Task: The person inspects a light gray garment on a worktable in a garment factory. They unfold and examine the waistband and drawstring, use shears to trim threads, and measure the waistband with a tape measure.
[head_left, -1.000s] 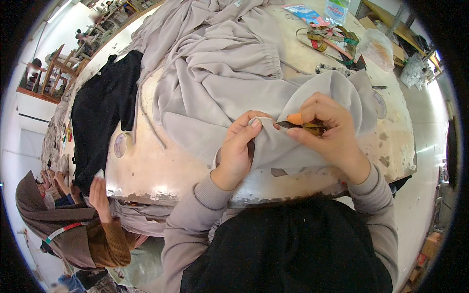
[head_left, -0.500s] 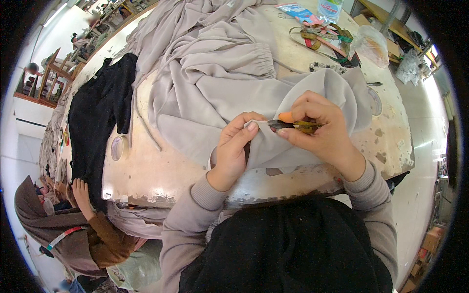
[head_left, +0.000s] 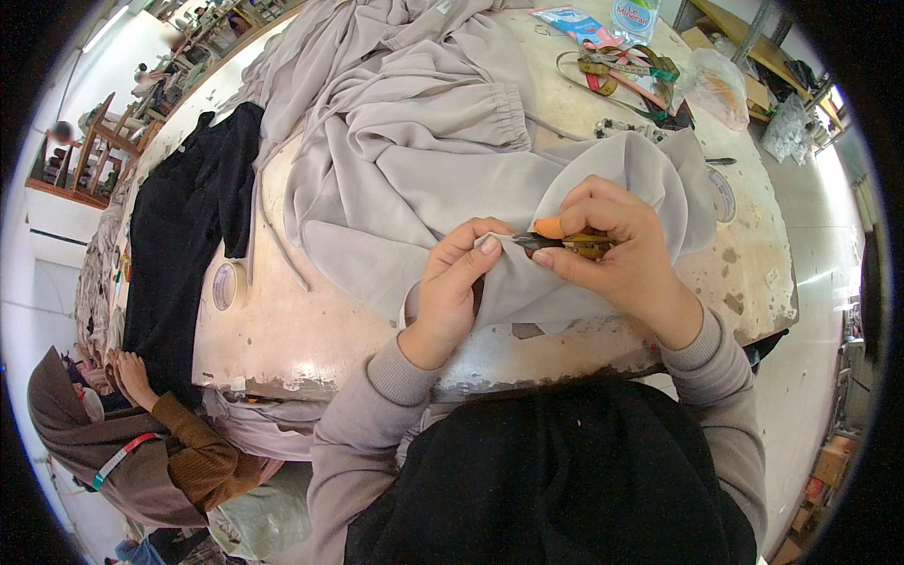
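Note:
A light grey garment (head_left: pixel 405 188) with a gathered elastic cuff spreads over the table in front of me. My left hand (head_left: pixel 450 282) pinches an edge of this cloth between thumb and fingers, raised a little above the table. Close beside it, my right hand (head_left: pixel 621 240) grips a pair of thread snips (head_left: pixel 589 245) with dark blades and a yellowish body. The snips' tips point left and touch or nearly touch the pinched edge. Something orange (head_left: pixel 548 227) wraps one finger of my right hand. I cannot tell whether the blades are closed.
A black garment (head_left: pixel 193 235) and a tape roll (head_left: pixel 228 285) are on the left; a co-worker's hand (head_left: pixel 134 379) touches the black cloth. At the far right are measuring tapes (head_left: pixel 621 71), a plastic bottle (head_left: pixel 634 19) and a clear plastic bag (head_left: pixel 718 85). Another tape roll (head_left: pixel 722 196) lies right of the cloth.
The snips and my right hand have shifted very slightly, while my left hand keeps its pinch. The co-worker's hand has moved down and left along the black garment.

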`<act>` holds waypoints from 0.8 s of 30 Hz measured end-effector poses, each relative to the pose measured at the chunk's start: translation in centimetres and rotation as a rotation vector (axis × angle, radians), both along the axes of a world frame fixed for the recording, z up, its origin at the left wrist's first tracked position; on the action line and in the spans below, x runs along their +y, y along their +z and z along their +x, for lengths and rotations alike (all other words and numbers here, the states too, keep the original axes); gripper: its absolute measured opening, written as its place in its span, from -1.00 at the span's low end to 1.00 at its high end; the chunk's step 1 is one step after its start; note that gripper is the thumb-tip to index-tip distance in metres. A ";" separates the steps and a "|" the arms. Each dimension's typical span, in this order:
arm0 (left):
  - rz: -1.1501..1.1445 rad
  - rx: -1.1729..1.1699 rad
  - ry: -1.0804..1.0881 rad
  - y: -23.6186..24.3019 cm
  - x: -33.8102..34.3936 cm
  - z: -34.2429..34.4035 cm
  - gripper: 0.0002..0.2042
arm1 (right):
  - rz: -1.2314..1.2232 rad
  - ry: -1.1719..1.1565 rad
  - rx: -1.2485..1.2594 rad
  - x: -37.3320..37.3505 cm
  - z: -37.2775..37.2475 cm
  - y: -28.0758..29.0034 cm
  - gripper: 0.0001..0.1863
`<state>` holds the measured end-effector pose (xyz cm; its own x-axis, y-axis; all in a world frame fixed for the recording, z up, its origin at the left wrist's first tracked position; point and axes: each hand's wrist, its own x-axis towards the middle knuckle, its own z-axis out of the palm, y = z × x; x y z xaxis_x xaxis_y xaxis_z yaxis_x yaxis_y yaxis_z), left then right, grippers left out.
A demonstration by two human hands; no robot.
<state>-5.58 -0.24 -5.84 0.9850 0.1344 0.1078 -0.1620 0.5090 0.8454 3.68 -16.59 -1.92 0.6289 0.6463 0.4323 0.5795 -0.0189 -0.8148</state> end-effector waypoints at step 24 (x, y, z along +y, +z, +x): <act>0.035 0.144 0.141 0.8 -0.2 0.0 -0.84 | 0.132 0.063 0.405 0.1 1.6 -0.7 -0.89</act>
<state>-5.59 -0.42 -5.02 0.9622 0.2711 -0.0254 -0.1063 0.4598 0.8816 5.31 -16.49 -2.64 0.7261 0.6444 0.2399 0.2088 0.1258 -0.9698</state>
